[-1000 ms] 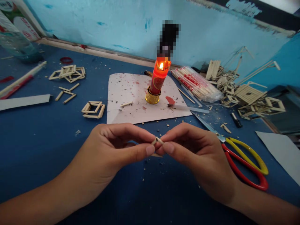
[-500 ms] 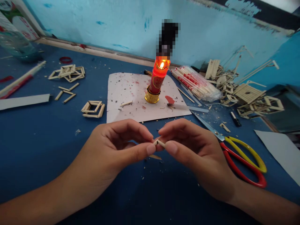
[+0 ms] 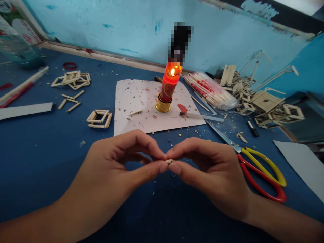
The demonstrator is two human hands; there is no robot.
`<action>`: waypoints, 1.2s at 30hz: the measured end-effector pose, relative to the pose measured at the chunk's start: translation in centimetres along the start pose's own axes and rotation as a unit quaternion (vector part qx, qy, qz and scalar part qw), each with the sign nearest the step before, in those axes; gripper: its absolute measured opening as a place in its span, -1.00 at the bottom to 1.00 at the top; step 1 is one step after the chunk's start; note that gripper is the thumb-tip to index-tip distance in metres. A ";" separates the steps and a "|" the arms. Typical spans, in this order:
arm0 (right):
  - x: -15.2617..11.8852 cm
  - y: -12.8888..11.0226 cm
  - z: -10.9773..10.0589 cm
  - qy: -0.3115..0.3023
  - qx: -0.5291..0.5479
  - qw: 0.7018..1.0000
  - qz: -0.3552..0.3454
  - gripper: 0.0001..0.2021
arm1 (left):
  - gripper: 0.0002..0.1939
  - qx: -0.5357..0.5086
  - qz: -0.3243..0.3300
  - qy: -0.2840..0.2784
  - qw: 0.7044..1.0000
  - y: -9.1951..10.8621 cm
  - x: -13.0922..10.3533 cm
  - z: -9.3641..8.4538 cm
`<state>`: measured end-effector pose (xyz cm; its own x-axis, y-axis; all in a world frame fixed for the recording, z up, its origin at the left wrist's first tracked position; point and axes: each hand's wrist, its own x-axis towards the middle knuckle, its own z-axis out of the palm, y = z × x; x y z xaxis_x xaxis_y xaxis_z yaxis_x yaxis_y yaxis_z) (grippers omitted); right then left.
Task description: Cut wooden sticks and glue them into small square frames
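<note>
Between my fingertips is a short pale wooden stick piece (image 3: 168, 162) with a dark spot at its right end; most of it is hidden. My left hand (image 3: 111, 175) pinches it from the left with thumb and forefinger. From the other side, my right hand (image 3: 215, 172) pinches at the same spot, fingertips nearly touching the left ones. Beyond them a lit red candle (image 3: 168, 89) stands in a gold base (image 3: 163, 105) on a white sheet (image 3: 136, 98) strewn with dark specks. Left of the sheet lies a small square stick frame (image 3: 99, 118).
Scissors (image 3: 258, 162) with red and yellow handles lie by my right hand. A knife-like blade (image 3: 210, 118) rests over the sheet's edge. Bagged sticks (image 3: 210, 88) and stick structures (image 3: 268, 101) are at the right. More stick frames (image 3: 73, 79) and a bottle (image 3: 20, 50) are at the left.
My hands have come closer together and slightly lower. The angled stick pieces that showed between the fingertips are now mostly covered by them.
</note>
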<state>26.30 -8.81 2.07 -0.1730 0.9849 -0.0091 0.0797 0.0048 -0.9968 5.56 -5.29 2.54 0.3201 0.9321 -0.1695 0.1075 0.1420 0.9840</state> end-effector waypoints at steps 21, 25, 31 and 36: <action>0.3 0.4 -0.4 0.019 -0.117 0.988 -0.100 -0.84 | -0.81 0.012 0.020 -0.036 0.999 0.3 -0.3 -0.4; 0.2 0.4 -0.4 0.014 -0.122 0.989 -0.082 -0.83 | -0.83 0.007 0.002 -0.041 0.999 0.2 -0.1 -0.6; 0.3 0.2 -0.4 0.032 -0.069 0.996 0.052 -0.95 | -0.88 -0.028 -0.038 -0.077 0.996 -0.1 0.7 -0.8; 1.0 0.7 -0.7 -0.009 0.027 0.988 0.149 -0.96 | -0.86 -0.039 -0.061 -0.108 0.992 -0.1 1.5 -1.0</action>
<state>26.90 -7.65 1.45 -0.1667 0.9382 -0.3031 0.0769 -0.2941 -0.9527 5.11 -3.62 2.20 0.5044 0.8145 -0.2867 0.0881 0.2817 0.9555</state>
